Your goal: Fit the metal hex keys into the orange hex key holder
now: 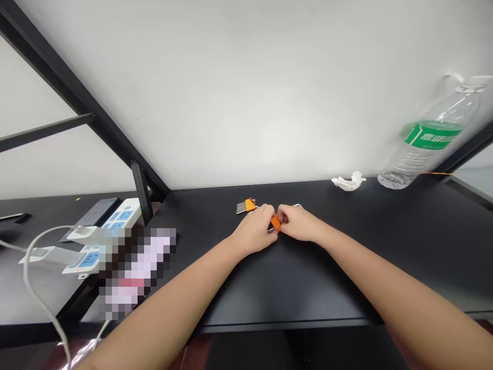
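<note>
My left hand (254,229) is closed around a small orange piece (275,222) at the middle of the black tabletop. Dark and silvery bits show beneath the orange part, under the left fingertips. From the other side, the fingers of my right hand (299,222) pinch together at the orange piece's right edge. Most of it is hidden by the fingers, so its kind cannot be made out. Just beyond my left hand lies an orange holder (250,204) with several thin metal rods pointing left. A thin whitish curved edge (297,205) peeks out behind my right hand.
A crumpled white tissue (349,181) lies near the wall, beside a large clear bottle (421,136) with a green label. To the left are a white power strip (122,216) with plugs and cables, a blurred-out phone-like object (144,270) and a black metal frame (111,136).
</note>
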`<state>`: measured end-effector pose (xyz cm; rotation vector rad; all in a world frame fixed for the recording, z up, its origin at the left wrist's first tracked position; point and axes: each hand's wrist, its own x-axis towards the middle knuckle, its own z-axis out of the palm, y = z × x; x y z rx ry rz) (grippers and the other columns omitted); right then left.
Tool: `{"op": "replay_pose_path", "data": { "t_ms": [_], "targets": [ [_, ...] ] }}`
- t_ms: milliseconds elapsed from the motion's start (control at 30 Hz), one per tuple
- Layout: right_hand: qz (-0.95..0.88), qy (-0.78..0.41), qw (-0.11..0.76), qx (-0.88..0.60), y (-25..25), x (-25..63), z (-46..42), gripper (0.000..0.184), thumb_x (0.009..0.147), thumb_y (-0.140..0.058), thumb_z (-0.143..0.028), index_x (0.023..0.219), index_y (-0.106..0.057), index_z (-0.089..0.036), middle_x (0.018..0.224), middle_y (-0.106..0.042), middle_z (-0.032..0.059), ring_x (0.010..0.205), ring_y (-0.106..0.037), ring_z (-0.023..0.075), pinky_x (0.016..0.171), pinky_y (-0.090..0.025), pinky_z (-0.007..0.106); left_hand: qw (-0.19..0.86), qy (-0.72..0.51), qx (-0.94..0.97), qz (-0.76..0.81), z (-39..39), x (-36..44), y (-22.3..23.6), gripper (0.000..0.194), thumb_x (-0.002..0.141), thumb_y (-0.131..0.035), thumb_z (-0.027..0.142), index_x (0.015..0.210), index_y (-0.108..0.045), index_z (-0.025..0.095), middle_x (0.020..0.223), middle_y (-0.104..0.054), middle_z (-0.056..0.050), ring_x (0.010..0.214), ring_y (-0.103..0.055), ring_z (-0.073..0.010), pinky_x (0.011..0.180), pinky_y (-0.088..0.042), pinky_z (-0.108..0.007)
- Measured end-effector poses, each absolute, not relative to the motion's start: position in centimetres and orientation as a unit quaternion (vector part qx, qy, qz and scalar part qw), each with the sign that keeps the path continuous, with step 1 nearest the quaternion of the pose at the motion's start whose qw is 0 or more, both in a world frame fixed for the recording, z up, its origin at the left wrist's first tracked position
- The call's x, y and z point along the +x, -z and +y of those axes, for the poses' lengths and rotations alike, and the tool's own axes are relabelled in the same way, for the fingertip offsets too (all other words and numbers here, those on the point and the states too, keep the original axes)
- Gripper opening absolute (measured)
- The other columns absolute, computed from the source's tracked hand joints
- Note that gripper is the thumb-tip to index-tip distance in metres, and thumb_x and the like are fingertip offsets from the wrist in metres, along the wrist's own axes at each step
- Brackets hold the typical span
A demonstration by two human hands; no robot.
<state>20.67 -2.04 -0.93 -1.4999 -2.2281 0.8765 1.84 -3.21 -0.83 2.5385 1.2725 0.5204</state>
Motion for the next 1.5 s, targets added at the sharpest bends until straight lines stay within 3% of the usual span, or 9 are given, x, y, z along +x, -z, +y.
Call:
{"op": "replay_pose_path", "data": {
  "t_ms": [533,1033,1133,1333,1500],
  "targets": [
    [-0.739,-0.336,0.16,-0.562,0.8,20.7,-1.8,0.012,0.072,-0.06,-0.019,0.075,-0.048,-0.023,0.074,-0.061,-0.0014,0.064,-0.052,0.0134,0.054,-0.035,0.023,0.152,-0.196,0.867,0.432,-3.1,2.0,1.0,0.026,0.083,-0.068,0.028,0.107,-0.062,0.022,0.098,-0.067,-0.005,0.093,-0.062,-0.0246,0.084,-0.049,-0.038],
    [-0.769,-0.195,0.069,-0.604,-0.4,23.0,-1.4,0.012,0.076,-0.058,-0.016,0.08,-0.049,-0.023,0.077,-0.063,0.0011,0.063,-0.053,0.0164,0.056,-0.03,0.028,0.149,-0.197,0.858,0.451,-3.0,1.7,0.8,0.031,0.078,-0.069,0.026,0.109,-0.064,0.022,0.1,-0.069,-0.006,0.096,-0.065,-0.0258,0.085,-0.052,-0.038],
    [-0.775,-0.16,0.049,-0.609,-0.8,23.7,-1.3,0.012,0.078,-0.058,-0.019,0.088,-0.053,-0.023,0.087,-0.064,0.0046,0.07,-0.056,0.0187,0.06,-0.034,0.029,0.155,-0.202,0.852,0.457,-2.8,1.6,1.0,0.034,0.079,-0.068,0.027,0.112,-0.063,0.023,0.103,-0.07,-0.006,0.097,-0.065,-0.0255,0.086,-0.052,-0.038],
    [-0.826,-0.086,0.065,-0.553,-0.1,24.7,-0.5,0.039,0.081,-0.06,-0.021,0.119,-0.059,-0.023,0.129,-0.056,0.0115,0.112,-0.052,0.0306,0.086,-0.042,0.039,0.151,-0.203,0.853,0.456,-2.7,1.5,1.2,0.038,0.08,-0.068,0.028,0.117,-0.062,0.022,0.106,-0.069,-0.006,0.099,-0.064,-0.025,0.088,-0.052,-0.038],
    [-0.849,-0.124,0.099,-0.504,1.1,24.8,0.7,0.029,0.088,-0.052,-0.014,0.113,-0.065,-0.021,0.12,-0.062,0.0085,0.109,-0.053,0.0242,0.091,-0.043,0.034,0.147,-0.204,0.857,0.451,-2.8,1.5,1.1,0.035,0.081,-0.067,0.028,0.115,-0.062,0.022,0.105,-0.069,-0.005,0.098,-0.064,-0.0249,0.088,-0.052,-0.038]
  ]
}}
